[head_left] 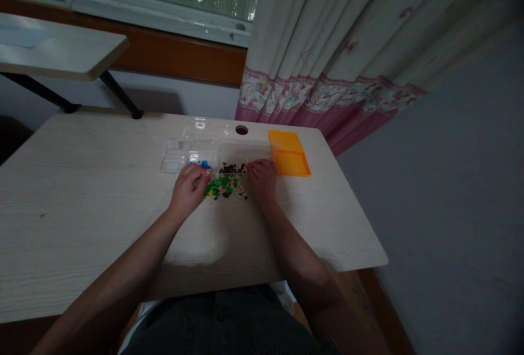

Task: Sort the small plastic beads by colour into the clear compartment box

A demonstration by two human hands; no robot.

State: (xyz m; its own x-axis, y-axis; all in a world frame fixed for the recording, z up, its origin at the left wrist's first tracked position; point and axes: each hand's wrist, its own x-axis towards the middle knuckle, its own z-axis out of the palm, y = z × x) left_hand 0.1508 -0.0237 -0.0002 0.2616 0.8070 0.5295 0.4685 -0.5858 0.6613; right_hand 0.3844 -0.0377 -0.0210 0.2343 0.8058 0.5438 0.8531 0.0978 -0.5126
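Observation:
My left hand is at the front edge of a clear plastic box with compartments, beside small blue pieces in it. Its thumb and fingers are closed together; whatever is between them is too small to name. My right hand reaches over the box's front right part, next to dark brown pieces in another compartment. Its fingertips are also pinched, their contents hidden. On the table between my hands lies a loose heap of small green pieces, mixed with pale yellow pieces and a few brown ones.
An orange open tray stands right of the clear box. Behind the box the table has a round cable hole. A raised shelf on black legs is at the back left. A curtain hangs behind the right corner.

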